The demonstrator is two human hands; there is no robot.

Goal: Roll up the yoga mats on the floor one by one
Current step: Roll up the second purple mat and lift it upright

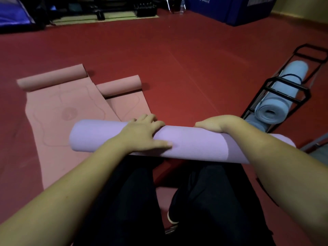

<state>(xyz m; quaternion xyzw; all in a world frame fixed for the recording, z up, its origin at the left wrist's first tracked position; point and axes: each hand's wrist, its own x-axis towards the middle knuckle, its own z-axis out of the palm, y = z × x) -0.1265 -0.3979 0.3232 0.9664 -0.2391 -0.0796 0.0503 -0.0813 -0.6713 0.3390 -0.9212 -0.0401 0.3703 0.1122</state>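
Note:
A fully rolled purple yoga mat [195, 144] lies crosswise in front of my knees. My left hand [143, 132] grips its middle, fingers curled over the far side and thumb along the near side. My right hand [216, 124] curls over the top of the roll further right. Two pink mats lie flat on the red floor to the left, the bigger pink mat [58, 121] and the smaller pink mat [127, 105] partly under it. Each has its far end curled into a small roll.
A black wire rack [291, 93] on the right holds a rolled light-blue mat [280, 98]. Blue padded blocks [236, 9] and dark gym gear [99, 8] line the far wall. My dark-trousered legs [159, 201] fill the bottom of the view.

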